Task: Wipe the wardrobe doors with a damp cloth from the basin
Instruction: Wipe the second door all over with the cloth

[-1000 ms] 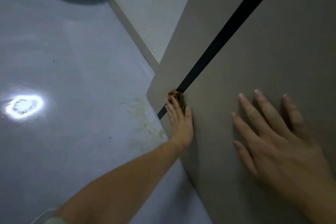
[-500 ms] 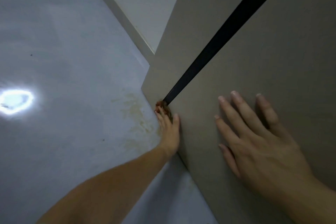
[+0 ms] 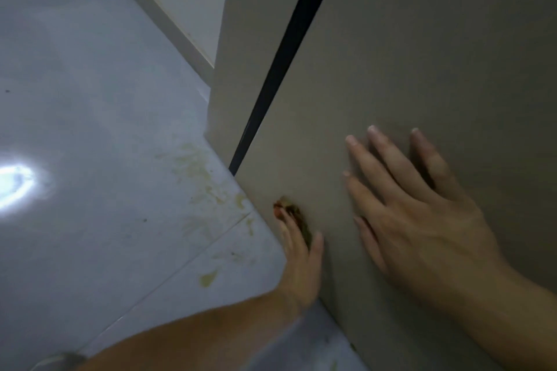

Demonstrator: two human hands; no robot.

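Two beige wardrobe doors [image 3: 407,54] fill the right side, split by a dark vertical gap [image 3: 283,51]. My left hand [image 3: 301,262] presses a small brown-red cloth [image 3: 294,214] flat against the nearer door, close to its bottom edge; straight fingers cover most of the cloth. My right hand [image 3: 422,220] lies flat on the same door, fingers spread, to the right of and apart from the cloth. Only the basin's dark shadow shows at the top left.
A glossy grey tiled floor [image 3: 90,129] stretches to the left, with yellowish stains [image 3: 205,178] near the wardrobe's bottom corner and a bright light reflection [image 3: 12,184]. A white wall with a skirting board [image 3: 168,18] meets the wardrobe at the back.
My left hand has slid the cloth down from the gap between the doors and onto the nearer door's lower face. The view has shifted, taking the blue basin out of frame.
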